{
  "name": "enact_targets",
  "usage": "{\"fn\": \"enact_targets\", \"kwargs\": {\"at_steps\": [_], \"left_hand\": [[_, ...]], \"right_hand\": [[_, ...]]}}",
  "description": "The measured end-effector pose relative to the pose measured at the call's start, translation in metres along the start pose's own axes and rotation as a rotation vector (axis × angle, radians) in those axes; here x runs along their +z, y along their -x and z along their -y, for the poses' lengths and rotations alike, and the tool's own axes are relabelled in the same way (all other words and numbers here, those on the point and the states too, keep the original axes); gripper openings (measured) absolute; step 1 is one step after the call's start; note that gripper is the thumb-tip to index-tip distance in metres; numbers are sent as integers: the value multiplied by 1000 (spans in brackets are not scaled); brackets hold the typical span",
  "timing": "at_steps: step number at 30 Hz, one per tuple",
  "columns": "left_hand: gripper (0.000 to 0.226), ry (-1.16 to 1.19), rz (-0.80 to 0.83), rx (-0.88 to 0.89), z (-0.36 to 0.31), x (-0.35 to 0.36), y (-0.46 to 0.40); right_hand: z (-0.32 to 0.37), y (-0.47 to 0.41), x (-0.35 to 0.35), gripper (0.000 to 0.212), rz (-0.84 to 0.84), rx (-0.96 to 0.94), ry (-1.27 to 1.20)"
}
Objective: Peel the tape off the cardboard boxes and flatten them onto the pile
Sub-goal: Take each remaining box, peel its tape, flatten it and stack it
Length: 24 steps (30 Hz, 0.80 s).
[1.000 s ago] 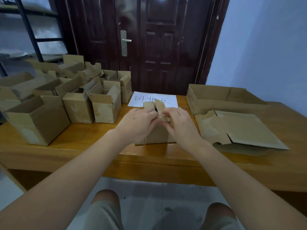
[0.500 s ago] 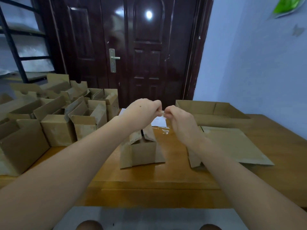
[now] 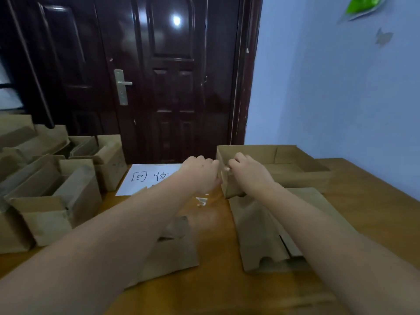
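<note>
Pinching a strip of clear tape (image 3: 223,168) between curled fingers, left hand (image 3: 201,171) and right hand (image 3: 248,172) meet above the opened box (image 3: 175,248) on the tabletop (image 3: 375,214); probably best balled and discarded before flattening.

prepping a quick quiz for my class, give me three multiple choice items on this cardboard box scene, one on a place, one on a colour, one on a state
1. Where does the white paper sheet lie?
A. on the table, before the door
B. on the floor
C. inside the shallow tray

2. What colour is the door?
A. white
B. dark brown
C. green

3. What are the two hands doing?
A. resting flat on the table
B. held close together, fingers curled, pinching something small
C. each lifting a separate box

Answers:
1 A: the sheet sits on the wooden table below the door.
2 B: its glossy panels are dark brown.
3 B: the left hand and right hand meet fingertip to fingertip over the tray's near corner.
</note>
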<state>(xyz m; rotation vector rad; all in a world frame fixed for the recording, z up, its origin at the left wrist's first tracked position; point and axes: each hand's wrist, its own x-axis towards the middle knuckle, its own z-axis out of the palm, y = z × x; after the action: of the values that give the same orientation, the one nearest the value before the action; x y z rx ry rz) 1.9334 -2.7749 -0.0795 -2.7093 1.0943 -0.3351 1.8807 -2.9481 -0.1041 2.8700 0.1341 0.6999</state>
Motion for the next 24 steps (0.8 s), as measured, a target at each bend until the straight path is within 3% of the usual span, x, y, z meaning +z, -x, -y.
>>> {"fn": "enact_targets", "kwargs": {"at_steps": [4,8,11,15,24], "left_hand": [[65,-30,103,27,2,16,-21],[66,-28,116,25,11,23,-25],[66,-29,114,12,19,22,-17],[61,-7,85,-5,32,12,9],[56,61,34,-167,83,-22,129]], "right_hand": [[-22,-26,19,33,87,152,22],[-30,-44,32,19,170,287,-44],[-28,-45,35,26,188,322,-136],[-6,-32,11,32,228,168,-311],[90,8,-68,60,343,-64,-363]]}}
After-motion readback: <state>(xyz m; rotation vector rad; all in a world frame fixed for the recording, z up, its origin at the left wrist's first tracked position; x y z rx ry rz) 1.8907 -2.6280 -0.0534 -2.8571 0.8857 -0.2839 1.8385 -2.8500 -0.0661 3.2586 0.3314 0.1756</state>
